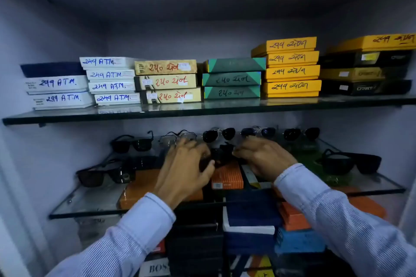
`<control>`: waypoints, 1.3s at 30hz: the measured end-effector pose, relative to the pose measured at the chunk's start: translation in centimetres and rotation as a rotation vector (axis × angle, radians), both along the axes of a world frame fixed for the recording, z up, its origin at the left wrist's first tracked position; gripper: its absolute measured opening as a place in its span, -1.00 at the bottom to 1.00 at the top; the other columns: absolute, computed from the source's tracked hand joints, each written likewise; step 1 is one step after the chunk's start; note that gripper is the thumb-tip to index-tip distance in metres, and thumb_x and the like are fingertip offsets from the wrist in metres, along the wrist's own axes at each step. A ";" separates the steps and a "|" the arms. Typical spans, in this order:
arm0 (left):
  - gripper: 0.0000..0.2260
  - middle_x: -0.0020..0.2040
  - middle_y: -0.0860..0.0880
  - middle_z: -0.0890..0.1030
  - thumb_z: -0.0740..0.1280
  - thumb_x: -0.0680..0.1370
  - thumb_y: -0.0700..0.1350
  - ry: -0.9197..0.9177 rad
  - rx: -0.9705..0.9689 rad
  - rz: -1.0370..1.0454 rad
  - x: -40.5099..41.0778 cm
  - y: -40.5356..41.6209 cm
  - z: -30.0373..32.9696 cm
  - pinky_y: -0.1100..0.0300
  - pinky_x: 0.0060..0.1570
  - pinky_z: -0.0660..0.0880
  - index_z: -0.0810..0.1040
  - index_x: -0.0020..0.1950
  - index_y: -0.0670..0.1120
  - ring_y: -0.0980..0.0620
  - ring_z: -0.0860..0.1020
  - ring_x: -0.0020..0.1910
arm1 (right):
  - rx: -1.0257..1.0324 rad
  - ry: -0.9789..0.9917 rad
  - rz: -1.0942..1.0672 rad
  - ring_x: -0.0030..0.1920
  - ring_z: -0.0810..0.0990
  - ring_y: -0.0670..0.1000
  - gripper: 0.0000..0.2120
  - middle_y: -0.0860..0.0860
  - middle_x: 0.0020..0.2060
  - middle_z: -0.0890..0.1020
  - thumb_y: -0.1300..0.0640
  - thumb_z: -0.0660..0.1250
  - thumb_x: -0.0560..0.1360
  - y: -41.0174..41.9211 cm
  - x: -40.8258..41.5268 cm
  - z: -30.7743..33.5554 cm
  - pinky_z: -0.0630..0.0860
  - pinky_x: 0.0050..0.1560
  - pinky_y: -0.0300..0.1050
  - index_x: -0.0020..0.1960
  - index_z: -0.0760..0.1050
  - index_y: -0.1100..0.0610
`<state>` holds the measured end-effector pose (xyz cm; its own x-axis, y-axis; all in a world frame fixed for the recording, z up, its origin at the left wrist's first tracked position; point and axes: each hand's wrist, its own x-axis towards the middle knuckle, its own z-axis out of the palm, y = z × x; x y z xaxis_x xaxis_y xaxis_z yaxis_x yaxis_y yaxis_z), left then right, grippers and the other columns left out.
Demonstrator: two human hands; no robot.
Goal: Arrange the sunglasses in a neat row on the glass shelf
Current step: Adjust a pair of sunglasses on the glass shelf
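Note:
Both hands hold one dark pair of sunglasses (pixel 221 153) above the middle of the lower glass shelf (pixel 90 200). My left hand (pixel 186 164) grips its left side and my right hand (pixel 261 157) pinches its right side. Along the back of the shelf stand several pairs: a black pair (pixel 132 141), a clear wire-framed pair (pixel 177 137), two aviator pairs (pixel 219 134) (pixel 257 131) and a dark pair (pixel 301 134). Another black pair (pixel 105 173) lies at the front left, and a wraparound pair (pixel 351 162) at the right.
The upper glass shelf (pixel 202 110) carries stacks of labelled boxes: white (pixel 110 81), cream, green (pixel 231 78), yellow (pixel 292 67) and black. Under the lower shelf, orange (pixel 227 175), blue (pixel 249 213) and black boxes are piled. White cabinet walls close in both sides.

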<state>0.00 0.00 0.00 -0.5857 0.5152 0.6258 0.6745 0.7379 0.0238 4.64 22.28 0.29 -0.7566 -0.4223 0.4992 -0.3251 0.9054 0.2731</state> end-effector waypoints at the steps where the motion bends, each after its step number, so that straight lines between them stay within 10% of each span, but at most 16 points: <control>1: -0.70 0.11 -0.02 0.67 0.35 0.56 0.11 -0.112 0.012 0.028 -1.0 0.7 -0.1 0.07 0.11 0.56 0.64 0.20 -0.02 -0.02 0.58 0.10 | -0.066 -0.064 -0.074 0.02 0.66 0.17 -0.62 0.10 0.03 0.70 0.39 0.38 0.33 0.1 -1.2 0.1 0.64 -0.12 0.06 0.11 0.68 0.15; 13: -0.80 0.15 -0.10 0.68 0.38 0.62 -0.15 -0.303 0.072 0.061 -4.4 2.9 -0.9 0.15 0.05 0.55 0.65 0.22 -0.12 -0.06 0.67 0.11 | -0.264 -0.271 -0.339 0.12 0.63 0.18 -0.66 0.16 0.18 0.62 0.13 0.33 0.52 -1.0 -7.0 0.0 0.51 0.00 -0.02 0.29 0.54 0.09; 19: -0.86 0.04 -0.02 0.75 0.43 0.58 -0.13 -0.250 0.202 0.044 -4.6 -0.9 0.4 0.18 0.08 0.61 0.75 0.10 -0.06 0.09 0.66 -0.07 | -0.415 -0.204 -0.247 0.02 0.65 0.14 -0.74 0.12 0.04 0.65 0.02 0.42 0.47 -3.1 -6.4 1.6 0.61 0.04 0.02 0.13 0.60 0.04; 23: -0.87 -0.03 0.00 0.74 0.48 0.54 -0.15 -0.232 0.262 0.076 -4.4 -4.2 2.0 0.44 -0.25 0.49 0.75 0.08 -0.09 0.22 0.56 -0.31 | -0.505 -0.224 -0.188 -0.13 0.65 0.05 -0.88 0.05 -0.13 0.65 0.02 0.49 0.40 -5.8 -6.6 2.8 0.64 -0.02 0.00 -0.11 0.62 0.02; 28: -0.93 -0.26 0.06 0.73 0.57 0.44 -0.15 -0.265 0.401 0.201 -6.0 -8.0 3.4 0.19 -0.16 0.67 0.74 -0.19 0.00 0.18 0.65 -0.30 | -0.638 -0.286 -0.227 -0.23 0.65 -0.05 -0.91 -0.02 -0.30 0.66 0.13 0.54 0.35 -9.8 -6.9 3.7 0.63 -0.07 -0.13 -0.26 0.67 0.13; 39: -0.91 -0.06 0.08 0.72 0.54 0.43 -0.04 -0.429 0.257 0.373 -8.0 -10.5 2.9 0.04 0.06 0.60 0.72 -0.10 0.03 0.01 0.65 -0.03 | -0.658 -0.390 -0.437 -0.03 0.64 0.15 -0.69 0.11 -0.10 0.60 0.11 0.49 0.36 -13.1 -8.2 3.7 0.65 0.05 0.05 0.04 0.57 0.22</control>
<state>-8.03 -10.50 2.93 -0.9240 0.0914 0.3714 0.2631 0.8568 0.4436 -3.58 9.22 4.02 -0.9506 0.2272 0.2114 0.1261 0.9053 -0.4057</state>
